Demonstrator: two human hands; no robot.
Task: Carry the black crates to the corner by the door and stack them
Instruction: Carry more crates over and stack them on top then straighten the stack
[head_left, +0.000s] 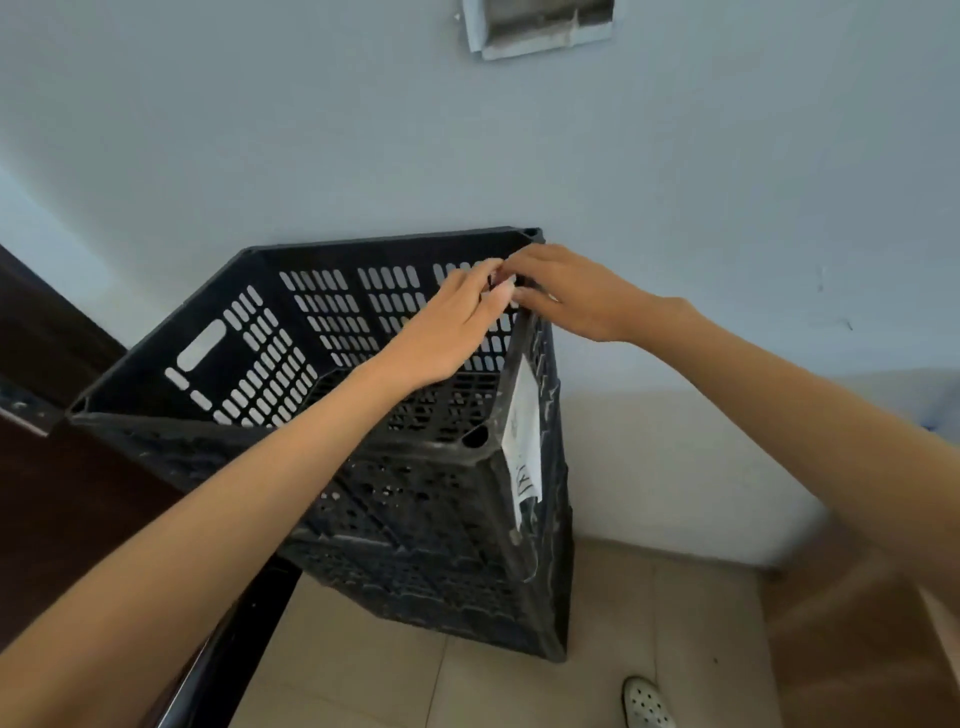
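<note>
Head view: black crates (426, 561) stand stacked against the wall (675, 182) beside a dark door (62, 519). Left hand (447, 332) and right hand (566, 296), fingers curled, pinch the top crate (208, 452) at its right rim

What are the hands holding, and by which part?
The left hand and right hand meet at the right rim of the top crate, near its far corner. Whether they pinch the rim or something small there is too blurred to tell.

Pale wall (208, 130), metal box (540, 23) (cropped); dark door (62, 519) left; white shoe (647, 704) on tiles (363, 675).
</note>
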